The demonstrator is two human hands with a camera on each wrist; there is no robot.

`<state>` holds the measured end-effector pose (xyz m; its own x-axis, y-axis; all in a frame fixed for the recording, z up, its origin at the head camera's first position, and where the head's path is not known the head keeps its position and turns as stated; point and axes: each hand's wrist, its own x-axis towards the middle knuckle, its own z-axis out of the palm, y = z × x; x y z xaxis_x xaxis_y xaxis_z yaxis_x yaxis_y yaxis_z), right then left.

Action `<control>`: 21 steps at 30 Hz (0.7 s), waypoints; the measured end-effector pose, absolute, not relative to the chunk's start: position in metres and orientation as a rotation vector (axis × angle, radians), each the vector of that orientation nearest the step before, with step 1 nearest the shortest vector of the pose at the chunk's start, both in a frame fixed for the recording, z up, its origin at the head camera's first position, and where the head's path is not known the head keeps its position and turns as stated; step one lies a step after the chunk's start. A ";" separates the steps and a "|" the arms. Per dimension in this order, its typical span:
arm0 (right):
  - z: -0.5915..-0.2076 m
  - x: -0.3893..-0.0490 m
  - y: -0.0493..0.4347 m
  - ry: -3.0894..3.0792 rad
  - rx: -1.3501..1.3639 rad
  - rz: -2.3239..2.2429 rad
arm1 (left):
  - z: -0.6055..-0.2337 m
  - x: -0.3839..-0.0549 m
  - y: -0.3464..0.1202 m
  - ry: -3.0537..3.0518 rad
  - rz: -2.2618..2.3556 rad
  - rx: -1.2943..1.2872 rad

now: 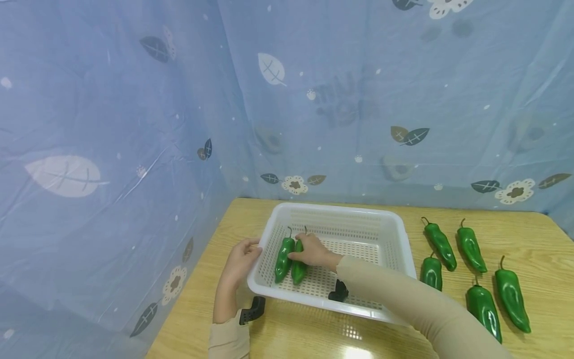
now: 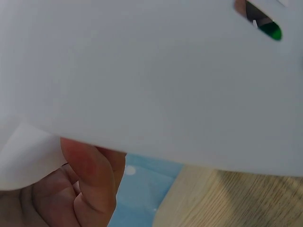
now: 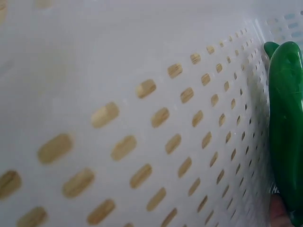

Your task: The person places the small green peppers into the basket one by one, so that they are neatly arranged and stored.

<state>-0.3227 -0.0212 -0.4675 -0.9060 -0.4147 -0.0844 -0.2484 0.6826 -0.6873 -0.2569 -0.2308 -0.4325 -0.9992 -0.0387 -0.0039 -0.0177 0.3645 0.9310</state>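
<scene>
My left hand (image 1: 243,259) grips the basket's left rim (image 1: 269,230); my right hand (image 1: 314,251), nearer, grasps the green pepper (image 1: 299,273) beneath it inside, long axis front to back, beside a second pepper (image 1: 283,260)

Seven peppers (image 1: 512,301), one basket (image 1: 358,250), two hands (image 1: 242,260) (image 1: 312,251), one table (image 1: 549,264).

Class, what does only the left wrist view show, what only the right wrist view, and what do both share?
Only the left wrist view: the person's left hand, at the edge of a white plastic basket. Only the right wrist view: rows of oblong holes in the basket, and a long glossy green pepper. In both: the basket, the pale wooden table and something green, just a patch in the left.
</scene>
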 end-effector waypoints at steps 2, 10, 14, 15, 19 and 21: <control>-0.467 -0.322 -0.022 2.653 -0.522 -1.025 | -0.432 -0.257 -0.231 -2.577 -1.762 0.048; -0.466 -0.317 -0.027 2.641 -0.479 -0.961 | -0.434 -0.257 -0.232 -2.575 -1.758 0.064; -0.466 -0.317 -0.029 2.656 -0.473 -0.926 | -0.435 -0.257 -0.232 -2.576 -1.760 0.060; -0.466 -0.317 -0.030 2.658 -0.472 -0.921 | -0.435 -0.257 -0.232 -2.577 -1.759 0.060; -0.465 -0.317 -0.031 2.667 -0.467 -0.903 | -0.433 -0.256 -0.231 -2.585 -1.746 0.065; -0.465 -0.318 -0.031 2.670 -0.462 -0.901 | -0.433 -0.256 -0.231 -2.589 -1.746 0.072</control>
<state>-0.3177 -0.0314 -0.4648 -0.9082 -0.3852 -0.1639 -0.2071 0.7537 -0.6237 -0.2559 -0.2313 -0.4326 -0.9988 -0.0487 -0.0107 -0.0282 0.3741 0.9269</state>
